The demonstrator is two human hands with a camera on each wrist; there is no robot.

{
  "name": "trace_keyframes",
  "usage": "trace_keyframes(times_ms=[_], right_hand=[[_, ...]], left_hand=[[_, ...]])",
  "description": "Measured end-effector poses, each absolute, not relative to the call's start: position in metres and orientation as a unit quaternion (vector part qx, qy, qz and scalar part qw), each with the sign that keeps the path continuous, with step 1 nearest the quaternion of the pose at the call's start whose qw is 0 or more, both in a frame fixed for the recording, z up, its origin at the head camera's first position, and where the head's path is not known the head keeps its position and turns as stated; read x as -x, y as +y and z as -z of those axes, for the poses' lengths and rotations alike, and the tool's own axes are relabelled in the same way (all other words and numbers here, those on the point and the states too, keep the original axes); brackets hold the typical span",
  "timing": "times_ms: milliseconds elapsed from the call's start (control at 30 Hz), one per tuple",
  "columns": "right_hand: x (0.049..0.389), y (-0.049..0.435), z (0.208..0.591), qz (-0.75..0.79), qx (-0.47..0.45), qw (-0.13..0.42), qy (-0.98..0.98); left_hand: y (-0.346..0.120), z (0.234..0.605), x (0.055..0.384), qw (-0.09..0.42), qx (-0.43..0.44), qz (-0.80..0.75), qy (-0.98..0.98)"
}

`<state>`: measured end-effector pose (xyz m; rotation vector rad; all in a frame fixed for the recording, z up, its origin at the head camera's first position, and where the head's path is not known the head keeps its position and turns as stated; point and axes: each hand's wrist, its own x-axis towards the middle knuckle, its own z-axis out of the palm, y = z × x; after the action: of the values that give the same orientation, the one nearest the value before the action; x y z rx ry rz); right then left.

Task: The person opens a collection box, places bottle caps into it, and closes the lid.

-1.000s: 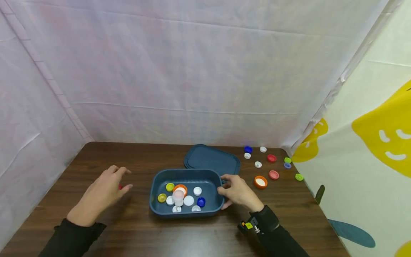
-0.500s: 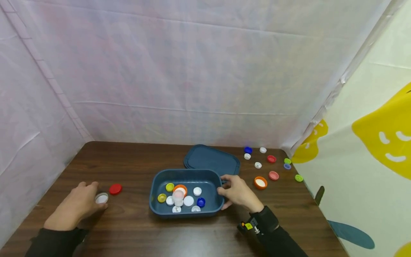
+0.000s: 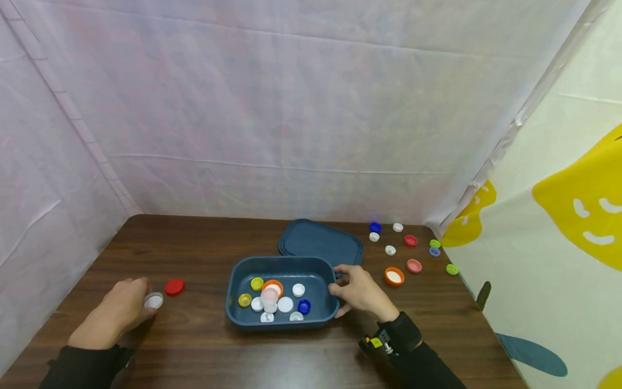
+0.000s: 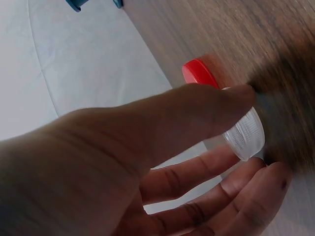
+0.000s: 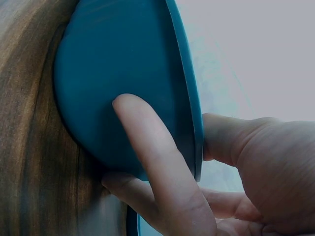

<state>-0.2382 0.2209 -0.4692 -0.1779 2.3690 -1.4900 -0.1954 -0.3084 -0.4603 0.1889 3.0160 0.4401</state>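
Observation:
At the table's left, my left hand [image 3: 116, 308] pinches a translucent white bottle cap [image 3: 154, 300] between thumb and fingers. In the left wrist view the thumb covers part of this ribbed cap [image 4: 247, 135]. Just beyond it lies a red cap [image 3: 175, 287]. A dark blue rectangular container [image 3: 318, 270] stands mid-table with several white, yellow, orange and blue caps inside. My right hand [image 3: 362, 289] grips its right end. The right wrist view has the thumb over the rim and other fingers against the outer wall [image 5: 108, 64].
Behind the container lies its dark blue lid [image 3: 320, 240]. Several loose caps are scattered at the right, among them an orange one [image 3: 394, 277], a pink one [image 3: 414, 266] and a blue one [image 3: 375, 227]. Cloth walls [image 3: 272, 119] enclose the back and sides of the table.
My left hand has moved left and down from above the red cap to the translucent cap, and its thumb and fingers have closed on it. The right hand and container have stayed put.

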Motion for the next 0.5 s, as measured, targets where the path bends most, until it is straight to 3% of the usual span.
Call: trace_keyframes(times_ms=[333,500], right_hand=[[0.2381,0.2207,0.4704,0.524,0.062,0.168,0.832],[0.2387,0.2202,0.4688,0.524,0.061,0.167,0.833]], left_hand=[[-0.305,0.4587,0.1975,0.031,-0.089,-0.152,0.984],[-0.3018,0.4531,0.2003,-0.011,-0.09,-0.146,0.985]])
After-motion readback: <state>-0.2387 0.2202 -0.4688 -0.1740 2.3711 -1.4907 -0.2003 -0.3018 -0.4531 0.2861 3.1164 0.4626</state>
